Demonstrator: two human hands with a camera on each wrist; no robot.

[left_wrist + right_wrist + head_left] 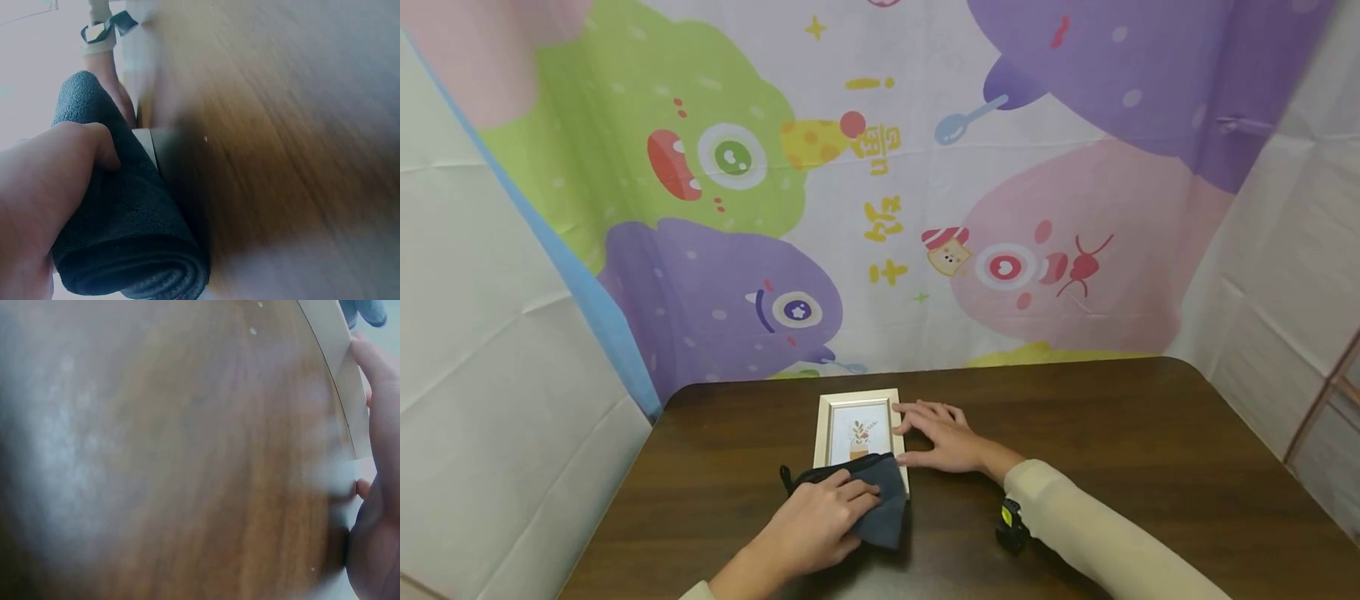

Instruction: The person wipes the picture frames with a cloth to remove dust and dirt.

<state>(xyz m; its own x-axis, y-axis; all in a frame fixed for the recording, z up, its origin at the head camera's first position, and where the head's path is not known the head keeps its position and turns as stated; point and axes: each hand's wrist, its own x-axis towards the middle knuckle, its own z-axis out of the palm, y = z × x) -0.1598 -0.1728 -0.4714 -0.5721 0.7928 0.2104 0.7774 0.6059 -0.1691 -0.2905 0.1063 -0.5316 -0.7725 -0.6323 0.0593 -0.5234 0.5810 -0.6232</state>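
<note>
A picture frame (823, 432) with a pale border and a potted-plant print lies flat on the table. Over its lower part is a folded dark grey cloth (886, 508), which my left hand (820, 518) grips from above with curled fingers. In the left wrist view the cloth (131, 206) shows its rolled layers, and the thumb presses on it. At the frame's right side, my right hand (946, 439) touches the border with its fingers spread. The right wrist view shows the frame's side edge (337, 362) against that hand; the cloth hides the print's bottom.
The dark wooden table (1112, 467) has rounded back corners. A curtain (910, 317) with cartoon monsters hangs behind it, and pale fabric walls (497, 350) stand on both sides. A black and yellow device (1012, 527) is strapped at my right wrist.
</note>
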